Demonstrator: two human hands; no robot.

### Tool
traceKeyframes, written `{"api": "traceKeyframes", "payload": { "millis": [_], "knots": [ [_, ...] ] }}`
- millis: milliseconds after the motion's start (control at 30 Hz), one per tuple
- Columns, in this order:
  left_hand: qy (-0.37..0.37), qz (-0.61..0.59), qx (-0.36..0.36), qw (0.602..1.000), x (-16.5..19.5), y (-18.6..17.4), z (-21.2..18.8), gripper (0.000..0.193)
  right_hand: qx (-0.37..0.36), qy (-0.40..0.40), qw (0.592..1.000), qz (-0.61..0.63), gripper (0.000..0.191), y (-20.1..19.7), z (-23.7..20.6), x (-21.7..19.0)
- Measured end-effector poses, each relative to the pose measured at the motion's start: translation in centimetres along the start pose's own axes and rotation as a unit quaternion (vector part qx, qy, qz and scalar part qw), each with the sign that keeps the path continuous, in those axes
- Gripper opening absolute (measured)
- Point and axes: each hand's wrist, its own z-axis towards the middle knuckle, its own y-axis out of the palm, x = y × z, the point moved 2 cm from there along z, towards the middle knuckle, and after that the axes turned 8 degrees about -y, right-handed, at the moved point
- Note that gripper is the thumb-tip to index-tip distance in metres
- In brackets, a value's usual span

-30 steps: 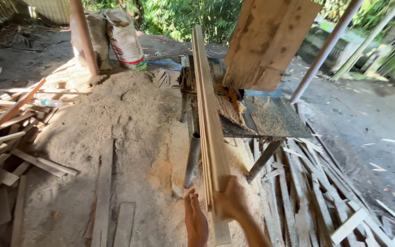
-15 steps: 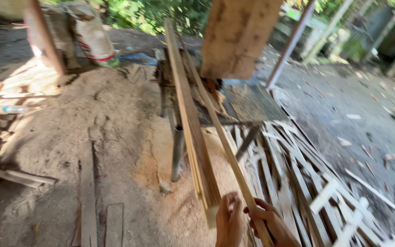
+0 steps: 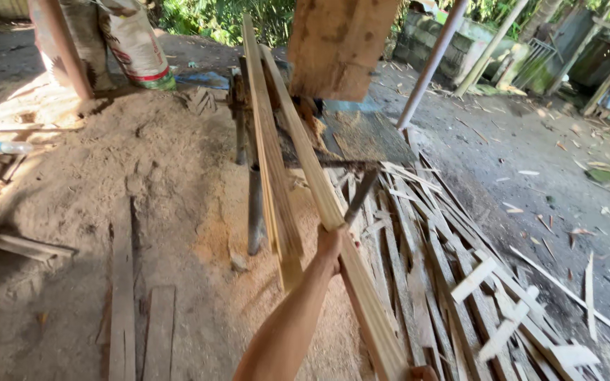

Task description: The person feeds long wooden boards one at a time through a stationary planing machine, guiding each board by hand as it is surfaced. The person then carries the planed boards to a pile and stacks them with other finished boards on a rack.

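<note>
My left hand [image 3: 330,243] reaches forward on an outstretched arm and is closed around a long pale wooden strip [image 3: 303,159]. This strip slants from the saw bench down to the bottom edge. There only a sliver of my right hand [image 3: 421,372] shows against the strip's near end. Just left of it, a stack of similar thin strips [image 3: 271,176] lies along the bench, and the held strip is swung a little to the right of that stack. A thick rough wooden slab [image 3: 337,42] hangs over the bench's far end.
A heap of split offcuts [image 3: 460,282] covers the ground to the right. Sawdust [image 3: 164,176] is mounded on the left, with flat boards [image 3: 121,282] lying in it. Farther back stand a metal pole [image 3: 428,67], a reddish post [image 3: 61,46] and a white sack [image 3: 135,46].
My left hand has slid forward along the strip from its near end. The strip has swung right, away from the stack. My right hand has dropped almost out of view.
</note>
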Motion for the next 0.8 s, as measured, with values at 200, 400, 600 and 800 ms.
{"api": "traceKeyframes", "payload": {
  "millis": [200, 400, 600, 800],
  "knots": [
    [-0.039, -0.001, 0.038, 0.999, -14.0, 1.9, -7.2, 0.045, 0.009, 0.009, 1.000, 0.018, 0.056, -5.9, -7.3, 6.4],
    [-0.112, 0.025, -0.049, 0.992, -27.5, 0.4, -17.5, 0.047, -0.005, 0.006, 1.000, 0.008, 0.055, -6.9, -10.1, 9.4],
    [-0.140, -0.204, -0.128, 0.961, -26.5, 0.8, -14.7, 0.097, -0.010, 0.034, 0.999, -0.007, 0.054, -8.2, -10.9, 11.9],
    [-0.068, -0.181, -0.074, 0.978, -24.9, 2.6, -9.3, 0.068, -0.024, 0.057, 0.998, -0.027, 0.055, -10.2, -13.0, 13.5]
  ]
}}
